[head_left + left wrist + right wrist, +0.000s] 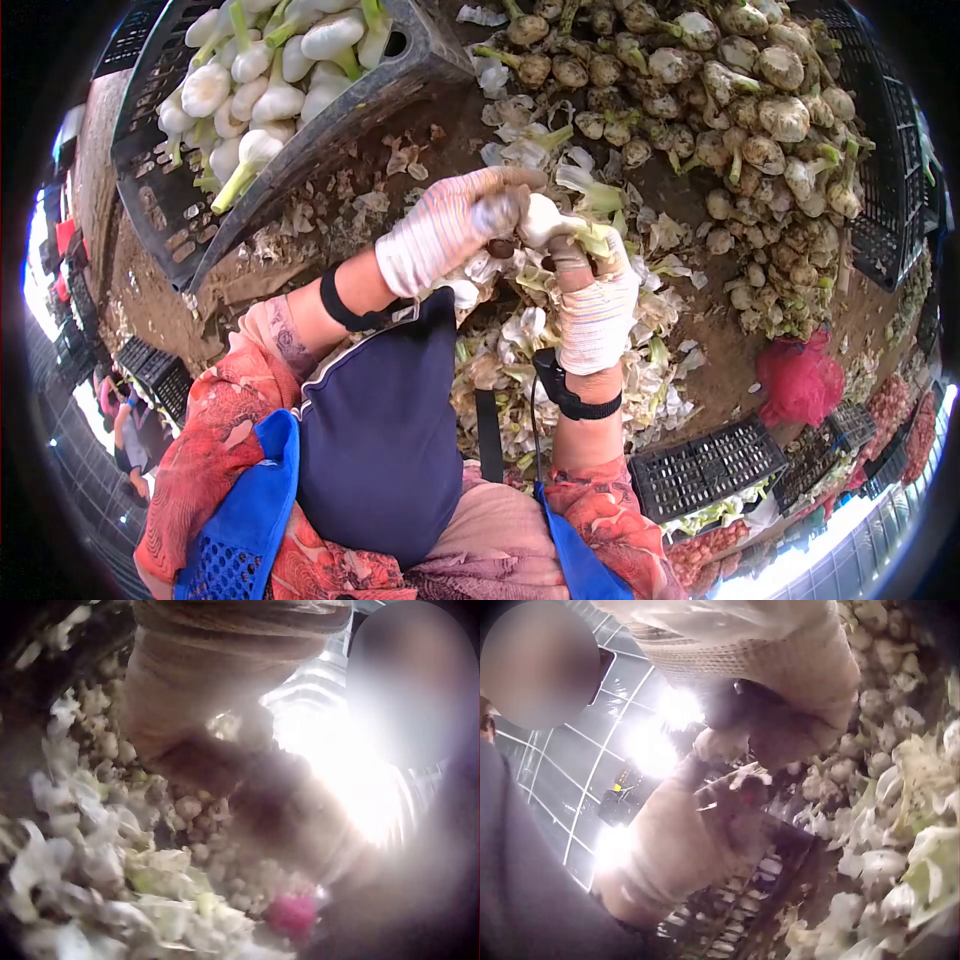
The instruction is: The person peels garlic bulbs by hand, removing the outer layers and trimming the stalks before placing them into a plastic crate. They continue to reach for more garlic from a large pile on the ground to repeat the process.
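Observation:
Between the two gloved hands is a white garlic bulb (541, 218), its pale green stem pointing right, in the head view. My left hand (440, 228) comes in from the left, its dirty fingertips and thumb pinching the bulb's left side. My right hand (598, 305) has its fingers curled round the stem side. In the left wrist view the left hand (217, 682) fills the top and the other hand is blurred. In the right wrist view part of the bulb (721, 744) shows between the right hand (757, 660) and left hand (671, 844).
A black crate (425, 75) of clean white bulbs stands upper left. Unpeeled bulbs (780, 120) are heaped upper right beside another black crate (880, 150). Loose skins (520, 350) lie beneath the hands. A pink bag (802, 380) and a black crate (708, 475) sit lower right.

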The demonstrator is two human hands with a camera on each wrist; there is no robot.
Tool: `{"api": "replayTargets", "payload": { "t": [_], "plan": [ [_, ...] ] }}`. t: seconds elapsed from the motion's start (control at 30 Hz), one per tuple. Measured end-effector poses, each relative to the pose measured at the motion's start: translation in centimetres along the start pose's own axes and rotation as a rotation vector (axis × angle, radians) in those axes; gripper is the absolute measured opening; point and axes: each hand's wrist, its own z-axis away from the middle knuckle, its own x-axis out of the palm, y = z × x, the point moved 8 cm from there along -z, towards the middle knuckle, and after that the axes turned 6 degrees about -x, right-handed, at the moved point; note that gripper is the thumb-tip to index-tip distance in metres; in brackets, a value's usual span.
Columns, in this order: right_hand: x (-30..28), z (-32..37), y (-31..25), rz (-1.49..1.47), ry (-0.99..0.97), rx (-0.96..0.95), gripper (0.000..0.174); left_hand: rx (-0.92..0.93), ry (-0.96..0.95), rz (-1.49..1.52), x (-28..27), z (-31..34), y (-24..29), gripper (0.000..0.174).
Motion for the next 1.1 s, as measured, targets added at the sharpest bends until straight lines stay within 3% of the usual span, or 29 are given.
{"api": "replayTargets", "payload": {
  "t": [0.03, 0.1, 0.17, 0.23, 0.27, 0.3, 0.37, 0.4, 0.43, 0.5, 0.53, 0.57, 0.63, 0.7, 0.77, 0.83, 0.9, 0.97, 1.03, 1.1],
  "plan": [
    [-0.3, -0.1, 0.3, -0.002, 0.000, 0.002, 0.020, -0.002, 0.001, -0.001, 0.6, 0.3, -0.1, 0.067],
    [-0.1, -0.1, -1.6, 0.336, -0.089, -0.353, 0.021, 0.077, -0.021, 0.048, 2.0, 0.5, 0.5, 0.066],
    [0.1, 0.0, -2.2, 0.457, -0.095, -0.440, 0.022, -0.007, -0.075, 0.122, 1.4, 0.1, 0.5, 0.068],
    [-0.9, -0.1, 0.4, 0.019, -0.012, 0.030, 0.020, -0.179, -0.226, 0.263, 1.7, 0.3, -0.3, 0.074],
    [-1.0, -0.4, 1.2, -0.182, 0.008, 0.139, 0.017, -0.199, -0.274, 0.331, 1.7, 0.4, -0.4, 0.077],
    [-1.0, -1.0, 1.6, -0.181, 0.010, 0.140, 0.017, -0.201, -0.276, 0.331, 1.7, 0.6, -0.2, 0.077],
    [-2.7, -2.0, 3.3, 0.162, 0.104, 0.141, 0.016, -0.213, -0.418, 0.457, 3.0, 1.6, 0.7, 0.081],
    [-3.4, -2.6, 4.1, 0.729, -0.063, 0.140, 0.032, -0.110, -0.348, 0.447, 3.3, 1.2, 1.5, 0.082],
    [-4.0, -2.3, 5.1, 0.730, -0.064, 0.135, 0.032, -0.105, -0.347, 0.446, 3.1, 1.0, 1.5, 0.082],
    [-1.5, -0.2, 0.8, 1.044, -0.132, -0.459, 0.055, -0.109, -0.361, 0.344, 3.1, 1.0, 0.9, 0.085],
    [-2.6, -0.3, 1.9, 0.596, -0.207, -0.165, 0.072, -0.035, -0.308, 0.264, 2.8, 0.9, 0.8, 0.080],
    [-2.2, 0.7, 1.4, 0.045, -0.090, 0.104, 0.066, -0.035, -0.309, 0.267, 2.6, 0.5, 0.4, 0.080],
    [-0.8, 1.7, -0.3, -0.292, -0.135, 0.116, 0.056, 0.535, -0.135, -0.511, 2.4, 0.9, 3.4, 0.069],
    [-0.2, 2.0, -0.6, -0.207, -0.018, 0.204, 0.047, 0.559, -0.088, -0.621, 3.0, 1.2, 4.4, 0.059],
    [0.0, 1.8, -0.3, -0.252, -0.008, 0.183, 0.046, 0.338, -0.010, -0.756, 2.8, 1.0, 3.3, 0.055],
    [-0.3, 1.7, -0.7, -0.139, 0.042, 0.111, 0.046, 0.347, 0.006, -0.691, 2.0, 1.4, 3.2, 0.051],
    [-1.0, 1.7, 0.1, -0.130, 0.030, 0.034, 0.045, 0.307, -0.105, -0.591, 2.0, 1.5, 2.6, 0.044],
    [-1.0, 1.4, -1.9, 0.404, -0.050, -0.267, 0.042, 0.228, -0.105, -0.569, 1.7, 1.2, 2.3, 0.037],
    [-0.8, 1.5, -2.6, 0.417, -0.061, -0.337, 0.040, 0.339, -0.114, -0.672, 2.1, 1.0, 2.8, 0.033],
    [0.9, 2.1, -5.8, 0.783, -0.157, -0.630, 0.039, 0.400, -0.076, -0.701, 2.3, 1.2, 3.6, 0.028]
  ]
}}
